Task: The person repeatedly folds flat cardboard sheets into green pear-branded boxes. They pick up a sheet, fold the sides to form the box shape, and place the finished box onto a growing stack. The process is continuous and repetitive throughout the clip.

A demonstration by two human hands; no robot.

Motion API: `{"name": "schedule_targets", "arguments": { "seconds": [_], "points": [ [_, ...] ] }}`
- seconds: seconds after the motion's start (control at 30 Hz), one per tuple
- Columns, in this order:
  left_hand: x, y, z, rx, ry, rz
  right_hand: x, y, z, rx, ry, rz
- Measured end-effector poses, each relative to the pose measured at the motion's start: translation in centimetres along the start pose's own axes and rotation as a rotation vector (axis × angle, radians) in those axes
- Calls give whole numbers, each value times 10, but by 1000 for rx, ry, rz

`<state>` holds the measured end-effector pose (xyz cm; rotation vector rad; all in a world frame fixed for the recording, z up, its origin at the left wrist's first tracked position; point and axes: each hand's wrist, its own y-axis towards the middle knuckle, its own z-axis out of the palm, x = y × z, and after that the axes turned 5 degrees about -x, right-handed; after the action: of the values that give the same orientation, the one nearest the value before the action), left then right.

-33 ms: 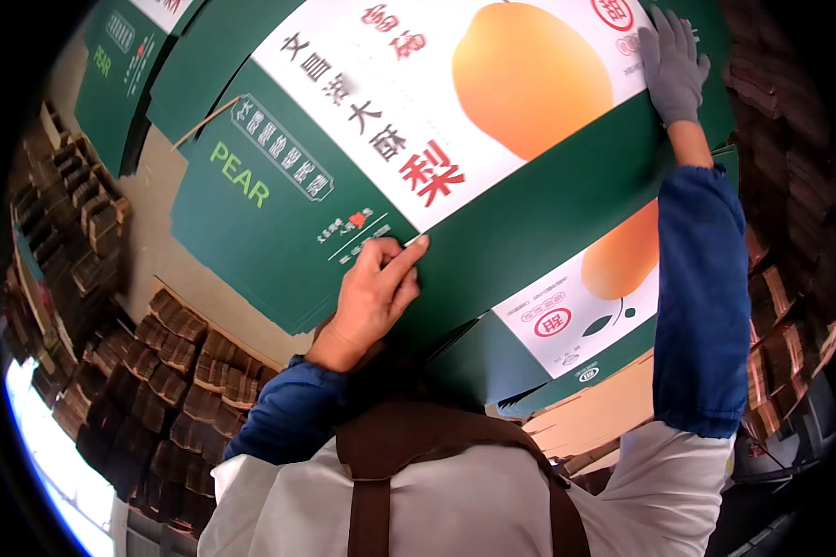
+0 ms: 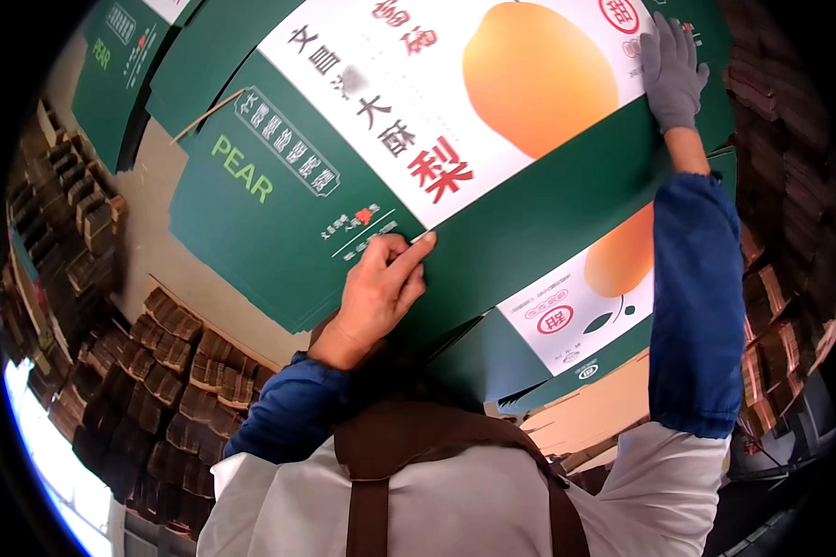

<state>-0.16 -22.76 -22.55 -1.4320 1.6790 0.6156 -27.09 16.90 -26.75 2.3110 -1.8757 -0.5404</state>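
Observation:
A large flat cardboard box blank (image 2: 520,209), dark green with a white panel and a big yellow pear print, lies across the upper middle. At the panel's near corner, my bare left hand (image 2: 381,288) rests on the green board. One of its digits points along the crease and the others are curled in; whether anything is between them is hidden. My right hand (image 2: 673,74), in a grey glove, lies flat with fingers stretched on the board's far right part. Below, a second printed panel (image 2: 576,306) with an upside-down pear shows beside my right forearm.
Another green box blank (image 2: 111,79) lies at the upper left, over a tan surface (image 2: 153,209). A thin stick-like strip (image 2: 206,115) crosses near the board's left edge. Stacks of brown folded cardboard (image 2: 172,362) stand at the left, with more stacks (image 2: 766,306) at the right.
The printed board sits very slightly further right in view. Both hands keep almost the same place and posture.

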Motion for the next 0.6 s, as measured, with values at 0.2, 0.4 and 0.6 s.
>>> {"name": "schedule_targets", "arguments": {
  "seconds": [0.2, 0.4, 0.6],
  "points": [
    [17, -10, 9, -144, -159, -15, 139, -50, -49, 64, -9, -64],
    [18, -10, 2, -69, -209, -89, 215, -74, -94, 183, 94, -84],
    [11, -2, -6, -43, -218, -90, 219, -61, -109, 254, -11, -59]
  ]
}}
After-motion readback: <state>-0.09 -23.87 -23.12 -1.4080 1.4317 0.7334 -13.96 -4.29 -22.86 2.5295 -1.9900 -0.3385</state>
